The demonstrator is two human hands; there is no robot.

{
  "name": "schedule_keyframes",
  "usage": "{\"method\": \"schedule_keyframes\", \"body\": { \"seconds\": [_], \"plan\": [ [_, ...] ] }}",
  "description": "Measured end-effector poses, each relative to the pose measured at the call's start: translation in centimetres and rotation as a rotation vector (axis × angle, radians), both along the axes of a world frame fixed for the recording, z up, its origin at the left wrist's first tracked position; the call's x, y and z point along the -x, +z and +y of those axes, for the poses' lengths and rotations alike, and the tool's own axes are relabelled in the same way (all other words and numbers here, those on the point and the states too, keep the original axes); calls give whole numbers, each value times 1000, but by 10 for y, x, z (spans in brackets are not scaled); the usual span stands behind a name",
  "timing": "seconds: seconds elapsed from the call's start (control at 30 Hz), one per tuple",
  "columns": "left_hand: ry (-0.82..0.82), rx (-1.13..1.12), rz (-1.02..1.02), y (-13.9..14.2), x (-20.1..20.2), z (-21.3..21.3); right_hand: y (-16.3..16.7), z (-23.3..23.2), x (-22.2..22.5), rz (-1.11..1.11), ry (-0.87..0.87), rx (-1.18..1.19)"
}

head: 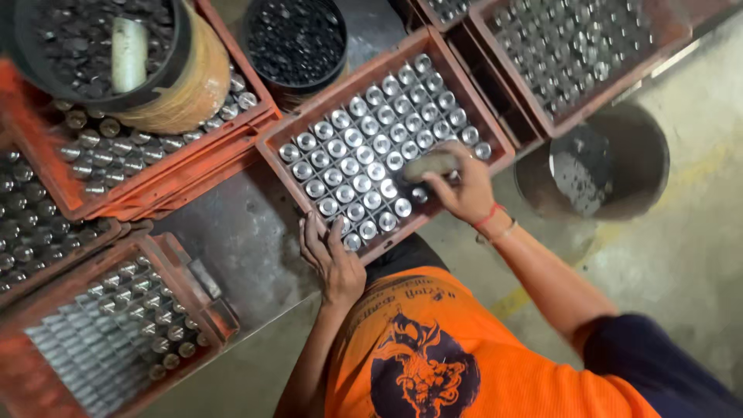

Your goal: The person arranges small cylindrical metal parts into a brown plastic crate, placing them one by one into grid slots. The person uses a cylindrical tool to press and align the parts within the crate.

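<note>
A greyish oblong object (431,164) — blurred, its kind cannot be told — is clasped in the right hand (464,190), the fingers curled shut around it. It is held just above the near right corner of an orange plastic crate (272,149) packed with upright shiny metal cylinders (364,155) set in rows. The left hand (333,259) is laid flat against the crate's near edge, fingers spread and nothing gripped. A red thread and a thin bangle are worn on the right wrist (491,222), and an orange printed shirt (433,348) is seen below. Similar crates of cylinders are ranged around — one at upper right (665,35), another at lower left (166,263). A black tub of small dark pieces (294,39) is set beyond the central crate, and a round bucket (604,159) is seen on the concrete floor to the right.
</note>
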State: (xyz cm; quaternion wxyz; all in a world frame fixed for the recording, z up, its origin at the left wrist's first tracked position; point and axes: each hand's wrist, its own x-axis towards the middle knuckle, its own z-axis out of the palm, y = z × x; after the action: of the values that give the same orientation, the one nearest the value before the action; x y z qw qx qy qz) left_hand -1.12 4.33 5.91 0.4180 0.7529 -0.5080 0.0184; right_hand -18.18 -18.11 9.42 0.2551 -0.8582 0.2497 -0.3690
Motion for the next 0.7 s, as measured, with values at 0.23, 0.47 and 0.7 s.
{"method": "schedule_keyframes", "body": {
  "seconds": [0.23,0.47,0.7],
  "plan": [
    [38,2,-29,-9,0,2,-1,-23,-33,112,59,9],
    [46,-2,-181,-20,1,1,4,-39,-55,-172,2,-176],
    [-139,-21,-341,-18,4,-5,4,-57,-75,-172,91,-18]
  ]
}}
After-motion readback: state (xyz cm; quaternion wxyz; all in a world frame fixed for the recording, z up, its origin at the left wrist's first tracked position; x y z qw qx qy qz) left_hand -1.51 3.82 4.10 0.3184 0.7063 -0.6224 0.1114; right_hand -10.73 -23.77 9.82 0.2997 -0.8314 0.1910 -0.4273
